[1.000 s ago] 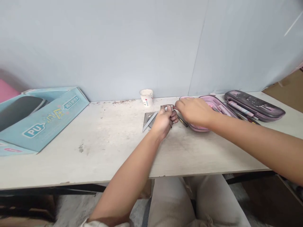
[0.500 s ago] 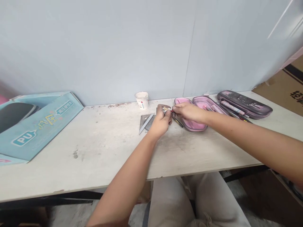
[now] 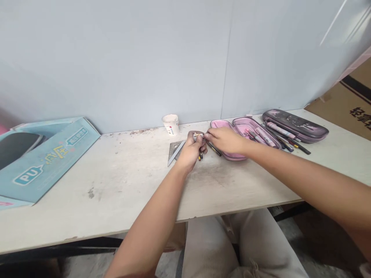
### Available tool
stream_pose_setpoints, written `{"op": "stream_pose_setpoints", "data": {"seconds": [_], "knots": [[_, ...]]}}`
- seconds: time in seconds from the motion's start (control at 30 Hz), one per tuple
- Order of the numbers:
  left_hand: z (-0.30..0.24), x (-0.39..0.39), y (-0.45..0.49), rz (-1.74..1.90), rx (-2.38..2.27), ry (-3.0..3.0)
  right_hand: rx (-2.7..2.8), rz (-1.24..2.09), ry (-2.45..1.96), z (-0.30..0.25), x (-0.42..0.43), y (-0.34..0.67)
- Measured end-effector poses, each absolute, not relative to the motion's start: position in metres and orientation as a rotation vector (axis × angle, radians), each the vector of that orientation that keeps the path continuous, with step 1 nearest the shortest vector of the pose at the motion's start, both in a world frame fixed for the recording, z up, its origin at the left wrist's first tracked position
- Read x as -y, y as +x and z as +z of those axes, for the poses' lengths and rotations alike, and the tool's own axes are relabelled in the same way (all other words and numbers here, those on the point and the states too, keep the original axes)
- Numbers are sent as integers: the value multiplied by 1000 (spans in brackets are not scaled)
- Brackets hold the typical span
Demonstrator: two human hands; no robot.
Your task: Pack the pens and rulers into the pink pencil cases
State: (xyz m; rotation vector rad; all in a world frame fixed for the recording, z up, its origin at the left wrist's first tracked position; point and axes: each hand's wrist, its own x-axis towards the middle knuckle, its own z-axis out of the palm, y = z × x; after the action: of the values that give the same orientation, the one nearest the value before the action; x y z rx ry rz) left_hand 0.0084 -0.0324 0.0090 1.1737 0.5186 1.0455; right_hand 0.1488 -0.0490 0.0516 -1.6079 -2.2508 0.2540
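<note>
Head view: one small object [image 3: 198, 135] is clenched in the left hand [image 3: 191, 148] fingers and pinched by the right hand [image 3: 223, 139]. One pink case [image 3: 219, 125], one dark case [image 3: 295, 124] and one cup [image 3: 171, 123] are parked on the bench [image 3: 116, 185].

A small pale object [image 3: 198, 135], too blurred to be identified, is pinched between the left grip [image 3: 191, 148] and the right grip [image 3: 224, 139], just above the counter [image 3: 130, 185]. Under the left grip, dark pens [image 3: 200, 156] are clasped, their ends pointed nearward. A black pen [image 3: 214, 149] is laid slantwise on the counter below the right grip.

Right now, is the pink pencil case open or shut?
Open: the pink pencil case lies with both halves spread flat on the table, and pens show inside the right half.
</note>
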Motion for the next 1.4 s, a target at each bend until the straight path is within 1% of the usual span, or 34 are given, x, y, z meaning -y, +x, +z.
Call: {"op": "stream_pose_setpoints", "data": {"seconds": [0.07,0.13,0.2,0.3,0.43,0.57,0.7,1.0,1.13,1.23,1.4], "knots": [[8,32,9,1041,-541,1160,2294,-32,-1605,47,58,148],[6,33,8,1013,-545,1171,2324,-129,-1641,43,63,147],[5,33,7,990,-549,1201,2319,-56,-1679,39,61,147],[3,32,7,988,-575,1247,2303,153,-1638,34,53,154],[1,28,8,1113,-666,1214,2109,284,-1616,25,46,168],[3,30,11,1178,-578,1092,1811,451,-1437,11,48,173],[7,40,17,1143,-502,1023,1702,565,-1292,0,56,172],[8,42,17,1096,-514,1009,1802,456,-1288,3,62,179],[6,41,16,1089,-538,1017,1820,443,-1365,0,61,178],[6,41,15,1098,-544,1041,1884,369,-1341,-1,61,176],[9,44,24,1086,-608,1150,1783,203,-1565,6,56,187]]}}
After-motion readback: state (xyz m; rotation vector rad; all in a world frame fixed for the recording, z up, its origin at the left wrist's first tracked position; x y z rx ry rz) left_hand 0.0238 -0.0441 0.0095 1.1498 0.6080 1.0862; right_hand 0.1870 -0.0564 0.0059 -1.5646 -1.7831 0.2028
